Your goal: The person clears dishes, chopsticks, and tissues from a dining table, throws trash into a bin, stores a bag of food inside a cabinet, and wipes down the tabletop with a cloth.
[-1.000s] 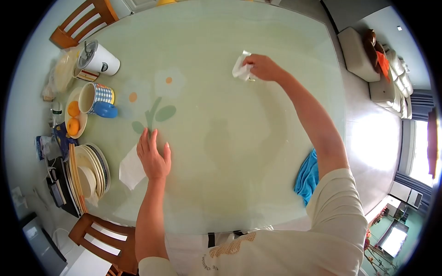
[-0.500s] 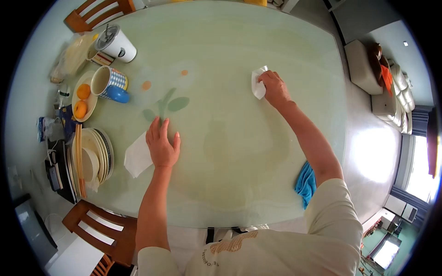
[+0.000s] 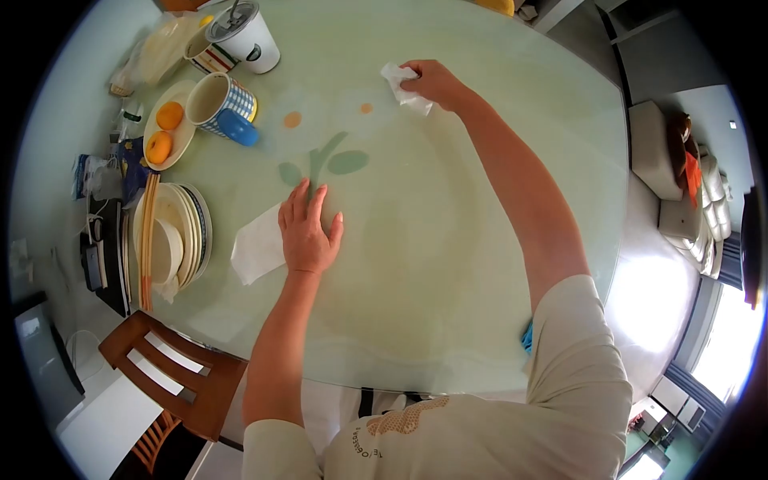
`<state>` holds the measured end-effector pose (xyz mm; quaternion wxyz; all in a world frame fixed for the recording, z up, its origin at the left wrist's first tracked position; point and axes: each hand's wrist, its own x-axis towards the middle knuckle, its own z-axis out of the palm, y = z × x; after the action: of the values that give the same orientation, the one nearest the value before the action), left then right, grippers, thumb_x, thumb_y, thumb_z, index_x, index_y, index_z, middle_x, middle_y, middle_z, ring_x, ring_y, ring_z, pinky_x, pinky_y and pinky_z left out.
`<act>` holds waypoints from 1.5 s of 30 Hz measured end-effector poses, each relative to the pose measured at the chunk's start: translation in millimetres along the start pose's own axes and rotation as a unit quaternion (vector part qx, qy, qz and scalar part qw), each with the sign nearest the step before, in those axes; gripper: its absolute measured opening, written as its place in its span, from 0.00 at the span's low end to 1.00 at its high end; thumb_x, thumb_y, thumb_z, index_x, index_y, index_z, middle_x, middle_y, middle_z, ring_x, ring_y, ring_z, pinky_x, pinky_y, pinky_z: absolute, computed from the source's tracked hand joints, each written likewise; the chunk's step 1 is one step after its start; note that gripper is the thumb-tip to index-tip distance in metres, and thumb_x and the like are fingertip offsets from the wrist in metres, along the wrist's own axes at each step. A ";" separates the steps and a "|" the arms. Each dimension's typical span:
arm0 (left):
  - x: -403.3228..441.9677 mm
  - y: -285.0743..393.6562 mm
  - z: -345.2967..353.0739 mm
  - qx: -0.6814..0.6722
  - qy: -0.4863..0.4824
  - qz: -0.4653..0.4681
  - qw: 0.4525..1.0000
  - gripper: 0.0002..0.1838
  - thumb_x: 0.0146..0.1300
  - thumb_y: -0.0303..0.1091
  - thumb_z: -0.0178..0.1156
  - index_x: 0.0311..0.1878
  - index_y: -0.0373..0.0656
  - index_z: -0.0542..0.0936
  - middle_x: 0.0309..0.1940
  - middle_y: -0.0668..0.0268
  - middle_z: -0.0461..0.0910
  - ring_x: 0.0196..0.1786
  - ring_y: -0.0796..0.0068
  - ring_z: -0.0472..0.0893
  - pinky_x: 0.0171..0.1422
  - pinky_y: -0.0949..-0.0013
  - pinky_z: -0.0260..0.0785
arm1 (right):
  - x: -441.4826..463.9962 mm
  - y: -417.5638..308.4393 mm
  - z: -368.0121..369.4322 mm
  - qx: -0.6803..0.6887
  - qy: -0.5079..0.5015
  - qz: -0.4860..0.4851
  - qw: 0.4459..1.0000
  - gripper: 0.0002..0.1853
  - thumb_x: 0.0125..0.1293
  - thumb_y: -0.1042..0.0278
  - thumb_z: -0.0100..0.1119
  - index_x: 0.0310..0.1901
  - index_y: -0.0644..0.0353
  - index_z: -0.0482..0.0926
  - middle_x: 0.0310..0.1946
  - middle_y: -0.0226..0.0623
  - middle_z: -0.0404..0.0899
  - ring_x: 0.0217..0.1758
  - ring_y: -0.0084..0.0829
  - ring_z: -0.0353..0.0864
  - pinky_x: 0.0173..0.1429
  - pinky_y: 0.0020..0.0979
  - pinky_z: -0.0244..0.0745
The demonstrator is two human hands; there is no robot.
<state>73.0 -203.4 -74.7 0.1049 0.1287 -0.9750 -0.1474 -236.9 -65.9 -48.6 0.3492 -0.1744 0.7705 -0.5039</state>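
My right hand (image 3: pixel 434 84) is closed on a crumpled white tissue (image 3: pixel 406 90), low over or on the pale green tabletop (image 3: pixel 400 264) at its far side. My left hand (image 3: pixel 309 234) lies on the table with its fingers spread, just below the printed flower stem. Beside and partly beneath that hand rests a flat white tissue (image 3: pixel 260 246). To the left of the printed flowers are a checked mug (image 3: pixel 224 108) with a blue handle and a plate (image 3: pixel 182 132) bearing two orange fruits.
Stacked plates (image 3: pixel 202 232) with a bowl and chopsticks (image 3: pixel 149 240) stand at the left edge. A white lidded tumbler (image 3: pixel 256 46) and a striped cup (image 3: pixel 210 58) are at the back left. A blue cloth (image 3: pixel 527 338) shows beside my right sleeve. A wooden chair (image 3: pixel 180 376) stands near left.
My right hand first came nearer, then moved left and away with the tissue. The camera view has shifted, so the table's things appear farther right. My left hand stays beside the flat tissue.
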 end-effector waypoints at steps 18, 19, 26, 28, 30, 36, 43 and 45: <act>-1.8 -2.0 1.4 0.012 -0.002 -0.004 1.000 0.27 0.58 0.39 0.58 0.61 0.49 0.67 0.64 0.58 0.61 0.65 0.57 0.61 0.69 0.55 0.51 | 22.2 15.0 19.3 -0.481 0.126 -0.139 0.856 0.19 0.56 0.75 0.52 0.50 0.46 0.76 0.45 0.36 0.74 0.49 0.38 0.75 0.51 0.37 0.74; -1.5 -1.1 -0.1 0.009 0.000 -0.003 1.000 0.27 0.58 0.39 0.58 0.61 0.49 0.67 0.64 0.58 0.62 0.65 0.57 0.61 0.69 0.55 0.51 | 26.2 9.7 20.1 -0.443 0.113 -0.151 0.876 0.18 0.56 0.75 0.52 0.48 0.46 0.77 0.44 0.36 0.75 0.49 0.38 0.75 0.51 0.37 0.74; -2.2 -1.7 1.5 0.012 0.006 -0.002 1.000 0.27 0.57 0.39 0.58 0.61 0.49 0.67 0.64 0.59 0.62 0.65 0.58 0.61 0.68 0.55 0.52 | -1.7 9.5 50.9 -0.385 -0.033 -0.255 0.886 0.13 0.52 0.77 0.55 0.40 0.52 0.80 0.36 0.37 0.77 0.42 0.40 0.76 0.47 0.38 0.72; -2.3 -2.5 2.0 0.005 0.008 0.000 1.000 0.26 0.57 0.40 0.58 0.61 0.49 0.67 0.64 0.59 0.62 0.65 0.58 0.61 0.68 0.55 0.51 | -29.6 28.2 49.8 -0.371 -0.057 -0.281 0.883 0.14 0.51 0.77 0.57 0.40 0.50 0.80 0.37 0.37 0.76 0.44 0.40 0.75 0.48 0.37 0.71; -2.3 -3.2 2.1 -0.001 0.012 0.003 1.000 0.26 0.57 0.40 0.58 0.61 0.49 0.67 0.64 0.59 0.62 0.65 0.58 0.61 0.68 0.55 0.51 | -67.2 43.5 52.0 -0.389 -0.079 -0.251 0.883 0.14 0.51 0.76 0.58 0.41 0.51 0.79 0.38 0.37 0.76 0.45 0.39 0.74 0.50 0.37 0.70; -3.3 -1.2 1.6 0.007 0.005 0.000 1.000 0.27 0.58 0.40 0.58 0.61 0.48 0.67 0.64 0.60 0.62 0.66 0.58 0.61 0.69 0.55 0.51 | -132.7 78.5 71.7 -0.347 0.137 -0.341 0.863 0.07 0.51 0.72 0.62 0.33 0.56 0.79 0.43 0.32 0.75 0.47 0.38 0.73 0.49 0.37 0.72; -1.5 -2.0 1.6 0.005 0.013 0.007 1.000 0.26 0.58 0.40 0.57 0.61 0.49 0.67 0.64 0.60 0.62 0.66 0.58 0.61 0.69 0.55 0.50 | -130.2 68.7 24.6 -0.215 0.122 -0.151 0.957 0.08 0.50 0.75 0.55 0.32 0.56 0.81 0.34 0.37 0.79 0.39 0.37 0.78 0.46 0.33 0.75; -4.5 -3.9 4.0 0.004 0.010 0.003 1.000 0.26 0.58 0.40 0.57 0.61 0.49 0.67 0.64 0.60 0.62 0.66 0.58 0.61 0.69 0.55 0.50 | -133.4 47.1 -10.6 -0.179 0.200 -0.038 0.963 0.10 0.51 0.71 0.55 0.35 0.55 0.83 0.30 0.37 0.81 0.31 0.31 0.80 0.40 0.30 0.75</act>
<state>77.1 -204.7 -80.4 0.1146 0.1275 -0.9750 -0.1415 -147.8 44.2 -40.0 0.1316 -0.1596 0.8951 -0.3950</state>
